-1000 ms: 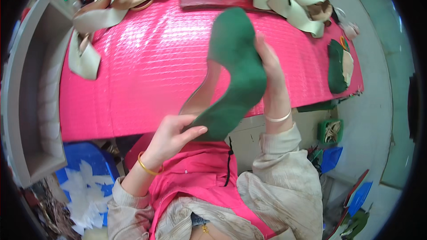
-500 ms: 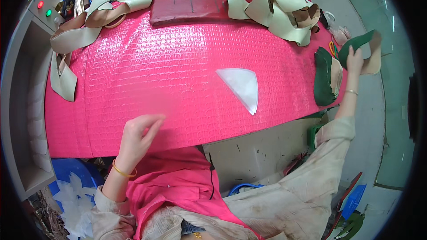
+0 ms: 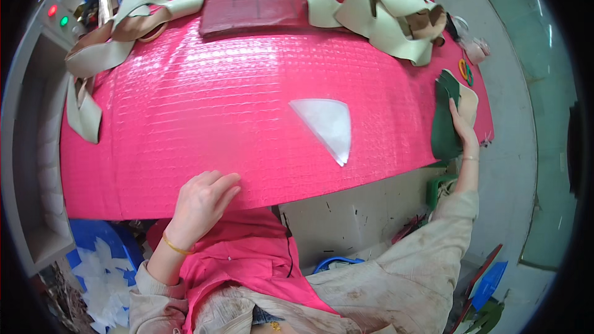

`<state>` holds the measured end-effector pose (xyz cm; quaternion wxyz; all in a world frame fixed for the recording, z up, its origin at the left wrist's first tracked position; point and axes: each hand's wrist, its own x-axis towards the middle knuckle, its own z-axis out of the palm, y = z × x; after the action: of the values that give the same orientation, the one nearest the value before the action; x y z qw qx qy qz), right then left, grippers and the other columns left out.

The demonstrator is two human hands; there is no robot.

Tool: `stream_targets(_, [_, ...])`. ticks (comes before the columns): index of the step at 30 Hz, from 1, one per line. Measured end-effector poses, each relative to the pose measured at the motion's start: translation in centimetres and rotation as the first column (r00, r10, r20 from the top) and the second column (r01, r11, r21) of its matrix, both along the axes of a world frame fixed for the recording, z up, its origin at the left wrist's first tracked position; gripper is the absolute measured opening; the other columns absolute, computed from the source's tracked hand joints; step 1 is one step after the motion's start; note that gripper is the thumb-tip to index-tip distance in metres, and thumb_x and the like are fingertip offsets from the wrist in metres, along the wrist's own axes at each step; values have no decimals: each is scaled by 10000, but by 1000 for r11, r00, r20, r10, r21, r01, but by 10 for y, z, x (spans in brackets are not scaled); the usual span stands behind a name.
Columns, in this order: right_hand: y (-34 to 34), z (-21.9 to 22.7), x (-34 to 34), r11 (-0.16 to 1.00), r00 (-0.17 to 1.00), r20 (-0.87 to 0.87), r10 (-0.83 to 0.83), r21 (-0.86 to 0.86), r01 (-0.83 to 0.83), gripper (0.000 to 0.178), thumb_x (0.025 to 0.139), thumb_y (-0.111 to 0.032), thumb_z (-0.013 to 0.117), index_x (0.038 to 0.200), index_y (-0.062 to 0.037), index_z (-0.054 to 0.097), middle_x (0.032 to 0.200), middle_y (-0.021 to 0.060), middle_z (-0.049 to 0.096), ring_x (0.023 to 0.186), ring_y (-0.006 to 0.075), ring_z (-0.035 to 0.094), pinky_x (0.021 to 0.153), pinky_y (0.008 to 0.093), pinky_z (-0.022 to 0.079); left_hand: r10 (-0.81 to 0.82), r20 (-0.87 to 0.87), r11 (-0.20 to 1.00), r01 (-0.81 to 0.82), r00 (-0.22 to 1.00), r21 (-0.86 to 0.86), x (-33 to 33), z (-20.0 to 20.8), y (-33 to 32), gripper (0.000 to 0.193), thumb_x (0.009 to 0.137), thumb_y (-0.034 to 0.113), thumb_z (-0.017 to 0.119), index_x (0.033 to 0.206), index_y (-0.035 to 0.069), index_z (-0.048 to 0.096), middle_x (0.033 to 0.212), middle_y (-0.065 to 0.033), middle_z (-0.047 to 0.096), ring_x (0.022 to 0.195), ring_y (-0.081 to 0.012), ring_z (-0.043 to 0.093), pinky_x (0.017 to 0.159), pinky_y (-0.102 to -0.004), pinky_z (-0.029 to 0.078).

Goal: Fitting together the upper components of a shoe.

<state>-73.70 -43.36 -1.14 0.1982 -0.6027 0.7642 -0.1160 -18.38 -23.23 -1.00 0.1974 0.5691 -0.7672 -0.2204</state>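
My left hand (image 3: 205, 201) hovers over the front edge of the pink table (image 3: 185, 130), fingers loosely bent, the thumb apart from them and nothing visible in the hand. At the table's right end my right hand (image 3: 464, 125) rests against a stack of dark green pieces (image 3: 447, 128) with pale beige backs. The thumb lies on top of the uppermost green piece, at its inner side; the other fingers are hidden. A folded white sheet, fan-shaped (image 3: 331, 127), lies flat between the hands, touched by neither.
Pale green curved strips with tan undersides are heaped at the back right (image 3: 383, 15); similar strips (image 3: 102, 55) lie along the left. Between them sits a dark red board (image 3: 260, 0). Scissors with yellow and green handles (image 3: 466, 72) lie behind the green stack. A blue bin (image 3: 117, 241) stands below left.
My right hand has brought a green piece in from beyond the table's right edge onto the green stack. My left hand has shifted slightly right and nearer to me.
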Motion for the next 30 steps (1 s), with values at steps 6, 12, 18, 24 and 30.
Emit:
stream_targets(6, [42, -9, 21, 849, 917, -378, 125, -438, -297, 690, 650, -15, 632, 1273, -26, 335, 1268, 191, 386, 1200, 319, 336, 1008, 359, 249, -32, -73, 999, 32, 997, 0, 27, 0, 0, 204, 762, 170, 582, 928, 51, 580, 735, -111, 542, 687, -274, 544, 603, -368, 446])
stream_targets(12, [8, 50, 175, 784, 894, -357, 270, -458, -420, 534, 753, -94, 597, 1240, -31, 389, 1154, 137, 495, 1059, 235, 479, 893, 346, 373, 186, 18, 952, -175, 982, -252, 125, 2, -31, 286, 745, 129, 609, 1018, 49, 574, 903, -129, 581, 865, -268, 551, 775, -341, 446])
stream_targets(18, [-22, 27, 595, 459, 417, 196, 887, -463, -758, 421, 754, -292, 604, 1055, -2, 558, 1043, 167, 574, 971, 260, 553, 860, 316, 405, 501, -471, 509, -688, 726, -518, 232, 26, -158, 377, 829, 126, 476, 1190, 23, 438, 913, -155, 605, 803, -252, 601, 714, -318, 452])
stream_targets(24, [-114, -31, 727, 879, 583, 712, 391, -476, -7, 415, 753, -294, 607, 993, 41, 562, 830, 159, 602, 764, 278, 586, 705, 346, 441, 749, -148, 532, -720, 645, -446, 235, -24, -210, 332, 789, 147, 453, 1110, 71, 492, 1062, -167, 535, 1113, -295, 418, 967, -490, 245])
stream_targets(30, [-93, 115, 569, 958, 55, 959, 277, -271, -98, 352, 808, -242, 495, 1053, 11, 494, 964, 118, 575, 850, 227, 580, 730, 351, 496, 776, 140, 564, -577, 615, -591, 263, -66, -198, 240, 814, 151, 419, 887, 56, 626, 1033, -142, 537, 1154, -287, 365, 1012, -493, 157])
